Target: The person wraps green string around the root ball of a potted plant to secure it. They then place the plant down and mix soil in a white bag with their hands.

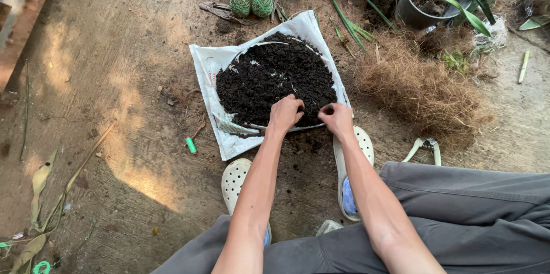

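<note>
Head view: fingertips of both hands (312, 116) hidden in soil (275, 76).

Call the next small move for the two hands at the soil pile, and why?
Probably close both hands toward each other and scoop up a handful. The left hand and right hand both sit knuckles-up at the near edge of the dark soil pile on the white sack, fingers curled into it, nothing lifted yet.

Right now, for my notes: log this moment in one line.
left hand in dark soil | right hand at soil edge | white sheet under soil
</note>
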